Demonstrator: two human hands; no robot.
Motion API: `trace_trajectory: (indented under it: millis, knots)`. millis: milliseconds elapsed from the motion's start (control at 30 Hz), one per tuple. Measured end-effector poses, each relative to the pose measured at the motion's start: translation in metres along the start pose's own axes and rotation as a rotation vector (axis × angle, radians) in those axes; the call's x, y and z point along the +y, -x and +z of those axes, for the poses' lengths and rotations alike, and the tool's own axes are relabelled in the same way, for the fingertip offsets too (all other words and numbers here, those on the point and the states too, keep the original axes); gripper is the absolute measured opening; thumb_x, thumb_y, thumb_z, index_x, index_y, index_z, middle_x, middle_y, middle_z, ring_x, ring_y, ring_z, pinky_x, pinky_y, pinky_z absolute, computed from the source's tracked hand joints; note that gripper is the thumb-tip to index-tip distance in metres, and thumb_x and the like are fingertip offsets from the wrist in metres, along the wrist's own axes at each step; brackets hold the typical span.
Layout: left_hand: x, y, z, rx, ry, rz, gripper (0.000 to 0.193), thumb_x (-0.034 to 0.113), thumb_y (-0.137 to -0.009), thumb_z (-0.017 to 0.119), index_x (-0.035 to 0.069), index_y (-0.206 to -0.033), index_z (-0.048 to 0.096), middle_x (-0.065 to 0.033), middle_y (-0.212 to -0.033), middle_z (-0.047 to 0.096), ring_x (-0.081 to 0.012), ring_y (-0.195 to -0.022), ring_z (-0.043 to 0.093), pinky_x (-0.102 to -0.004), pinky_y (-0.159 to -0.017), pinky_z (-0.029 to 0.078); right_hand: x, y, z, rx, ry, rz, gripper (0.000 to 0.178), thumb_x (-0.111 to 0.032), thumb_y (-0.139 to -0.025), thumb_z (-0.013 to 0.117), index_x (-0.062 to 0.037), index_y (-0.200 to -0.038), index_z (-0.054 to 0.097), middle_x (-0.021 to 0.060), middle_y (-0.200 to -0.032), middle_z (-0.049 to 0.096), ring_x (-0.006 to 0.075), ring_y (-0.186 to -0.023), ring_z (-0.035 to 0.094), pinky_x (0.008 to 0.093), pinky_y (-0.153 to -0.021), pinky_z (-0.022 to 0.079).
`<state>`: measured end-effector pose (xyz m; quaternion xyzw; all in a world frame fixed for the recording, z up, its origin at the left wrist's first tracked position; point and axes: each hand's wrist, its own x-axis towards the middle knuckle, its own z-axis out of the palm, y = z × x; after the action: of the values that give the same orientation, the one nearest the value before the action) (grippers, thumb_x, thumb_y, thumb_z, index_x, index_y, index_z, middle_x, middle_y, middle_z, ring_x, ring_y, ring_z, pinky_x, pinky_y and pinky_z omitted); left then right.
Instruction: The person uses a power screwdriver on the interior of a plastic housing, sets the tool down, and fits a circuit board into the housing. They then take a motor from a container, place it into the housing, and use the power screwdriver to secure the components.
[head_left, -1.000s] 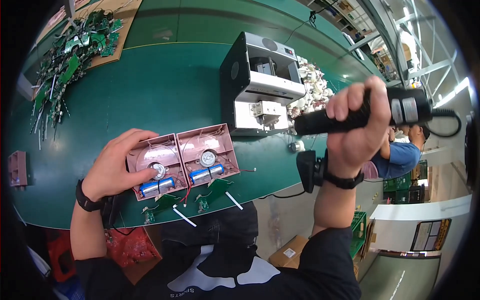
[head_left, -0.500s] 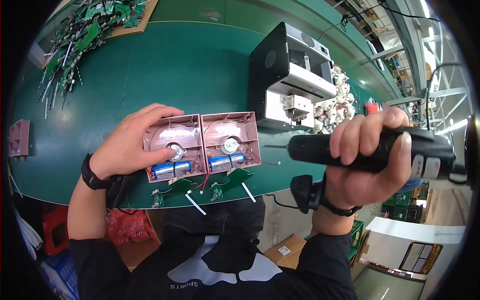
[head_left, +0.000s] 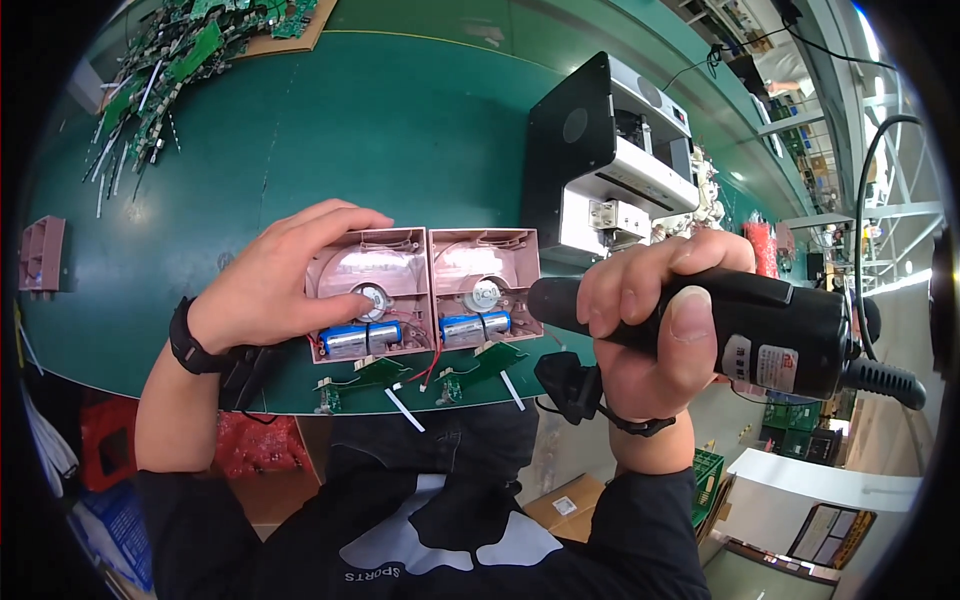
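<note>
Two pink plastic housings lie side by side near the table's front edge, open side up. My left hand (head_left: 255,290) grips the left housing (head_left: 417,285), fingers over its far wall and thumb inside by a round metal part (head_left: 372,300). The right housing (head_left: 522,265) has a similar round part (head_left: 484,294). Each holds a blue-wrapped battery, the left battery (head_left: 350,340) and the right battery (head_left: 480,328). Wired green circuit boards (head_left: 490,360) hang out in front. My right hand (head_left: 660,310) is wrapped round a black electric screwdriver (head_left: 775,340), its nose at the right housing's right wall; its bit is not distinguishable.
A black and silver machine (head_left: 572,130) stands behind on the right, with white parts (head_left: 708,195) heaped beside it. Circuit boards (head_left: 165,75) are piled at the far left. Another pink housing (head_left: 42,255) sits at the left edge. A cable (head_left: 865,200) runs up from the screwdriver.
The screwdriver in my right hand has moved left, its nose now against or over the right housing's edge. My left hand keeps its grip; the whole view has shifted slightly.
</note>
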<state>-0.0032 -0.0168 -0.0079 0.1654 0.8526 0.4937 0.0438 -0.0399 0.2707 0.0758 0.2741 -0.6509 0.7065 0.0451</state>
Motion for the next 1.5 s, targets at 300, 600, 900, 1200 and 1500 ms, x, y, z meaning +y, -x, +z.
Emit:
trace_trajectory:
  millis: [300,600,900,1200,1500]
  knots:
    - [-0.001,0.0,0.0,-0.001,-0.024,0.022,0.063,0.008,-0.076,0.082,0.002,-0.135,0.06,-0.0149,-0.128,0.065,-0.0329,-0.116,0.066,-0.0401,-0.102,0.053,0.009,0.0,0.003,0.014,-0.002,0.043,0.026,-0.029,-0.1,0.061,-0.0111,-0.111,0.046,0.0055,-0.076,0.052,0.0183,-0.058,0.052,0.0359,-0.055,0.047]
    - [-0.001,0.004,0.001,0.014,-0.019,0.04,0.059,0.009,-0.078,0.079,0.001,-0.133,0.06,-0.0155,-0.125,0.065,-0.0342,-0.116,0.066,-0.0408,-0.101,0.053,-0.002,-0.008,-0.016,-0.116,0.202,-0.027,0.025,-0.03,-0.101,0.061,-0.0102,-0.11,0.048,0.0047,-0.074,0.052,0.0179,-0.056,0.05,0.0361,-0.054,0.047]
    - [0.001,0.0,0.001,0.011,0.035,0.02,0.057,0.012,-0.08,0.079,0.0,-0.133,0.06,-0.0161,-0.125,0.065,-0.0321,-0.117,0.066,-0.0396,-0.104,0.053,-0.034,-0.037,-0.06,0.21,-0.062,-0.212,0.017,-0.023,-0.105,0.056,-0.0073,-0.109,0.052,0.0041,-0.076,0.053,0.0172,-0.058,0.05,0.0347,-0.056,0.046]
    - [0.0,0.001,-0.001,-0.024,0.009,-0.006,0.062,0.012,-0.078,0.082,0.001,-0.135,0.06,-0.0155,-0.13,0.064,-0.031,-0.121,0.065,-0.0397,-0.107,0.052,-0.015,-0.055,-0.067,0.274,0.031,-0.137,0.02,-0.026,-0.105,0.057,-0.0056,-0.108,0.055,0.004,-0.077,0.053,0.0176,-0.06,0.051,0.0347,-0.058,0.046]
    - [-0.006,-0.002,0.0,0.015,-0.065,0.062,0.057,0.017,-0.081,0.078,0.001,-0.133,0.061,-0.0154,-0.122,0.065,-0.0335,-0.113,0.066,-0.0408,-0.1,0.053,-0.039,-0.019,0.004,-0.017,-0.293,-0.029,0.03,-0.026,-0.1,0.067,-0.008,-0.113,0.047,0.007,-0.077,0.054,0.0194,-0.059,0.052,0.0381,-0.059,0.05]
